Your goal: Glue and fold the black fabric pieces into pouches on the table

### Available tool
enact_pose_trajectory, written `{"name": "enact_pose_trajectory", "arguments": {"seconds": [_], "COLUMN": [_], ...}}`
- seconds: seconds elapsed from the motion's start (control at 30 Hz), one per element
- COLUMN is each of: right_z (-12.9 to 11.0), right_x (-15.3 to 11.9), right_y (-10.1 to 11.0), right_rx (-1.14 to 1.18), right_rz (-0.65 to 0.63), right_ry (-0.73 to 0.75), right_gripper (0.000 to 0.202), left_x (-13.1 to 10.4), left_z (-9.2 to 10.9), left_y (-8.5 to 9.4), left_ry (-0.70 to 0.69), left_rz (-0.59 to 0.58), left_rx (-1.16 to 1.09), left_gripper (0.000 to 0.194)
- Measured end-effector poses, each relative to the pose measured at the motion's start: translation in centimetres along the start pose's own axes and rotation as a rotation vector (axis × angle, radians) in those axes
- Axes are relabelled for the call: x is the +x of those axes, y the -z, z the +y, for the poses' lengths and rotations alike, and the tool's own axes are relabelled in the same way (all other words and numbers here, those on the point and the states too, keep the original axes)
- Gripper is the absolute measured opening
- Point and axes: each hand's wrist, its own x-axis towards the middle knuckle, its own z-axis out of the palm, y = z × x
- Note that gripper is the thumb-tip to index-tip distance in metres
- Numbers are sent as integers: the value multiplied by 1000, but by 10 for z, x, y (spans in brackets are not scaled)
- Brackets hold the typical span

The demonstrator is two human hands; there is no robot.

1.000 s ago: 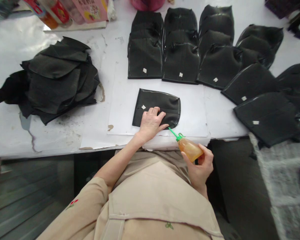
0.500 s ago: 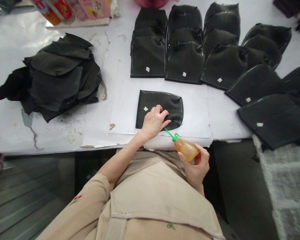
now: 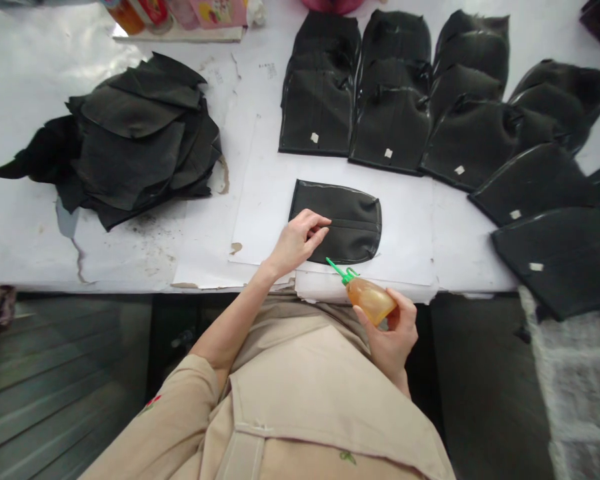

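A flat black leather-like piece (image 3: 353, 230) with a straight left edge and a rounded right end lies on the white sheet before me. Over its lower left part is my left hand (image 3: 297, 243), fingers curled and thumb brought near the forefinger; anything between the tips is too small to make out. My right hand (image 3: 395, 330) grips a soft squeeze bottle (image 3: 373, 298) of amber liquid by its base. The bottle's green nozzle (image 3: 336, 268) points up and left, its tip just below the piece's lower edge.
Rows of overlapping black pieces (image 3: 317, 110) with small white tags fan out at the back and right. On the left rises a loose heap of black cut pieces (image 3: 130, 153). Bottles and a pink box (image 3: 220, 12) stand at the back. The table's front edge runs close to my body.
My left hand has drawn its spread fingers together and shifted left over the black piece, now covering its white tag. The view has shifted slightly. The bottle stays in my right hand.
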Motion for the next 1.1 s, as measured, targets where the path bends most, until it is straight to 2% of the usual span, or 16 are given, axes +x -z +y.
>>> {"name": "enact_pose_trajectory", "arguments": {"seconds": [0.13, 0.23, 0.37, 0.6, 1.1], "right_z": [-3, -4, -6, -16, -29], "right_x": [3, 5, 8, 12, 23], "right_y": [-4, -7, -13, -26, -48], "right_rx": [-11, -30, -62, -35, 6], "right_rz": [-36, -57, -84, -150, -272], "right_ry": [11, 46, 74, 82, 155], "right_gripper": [60, 61, 61, 60, 57], "left_x": [-12, -19, -24, -20, -18], "left_z": [-9, -21, -30, -26, -30], "left_y": [19, 30, 35, 33, 35], "left_ry": [58, 165, 270, 377, 383], "left_rz": [171, 224, 198, 132, 119], "left_rx": [180, 331, 377, 380, 329], "left_gripper": [14, 15, 13, 10, 11]}}
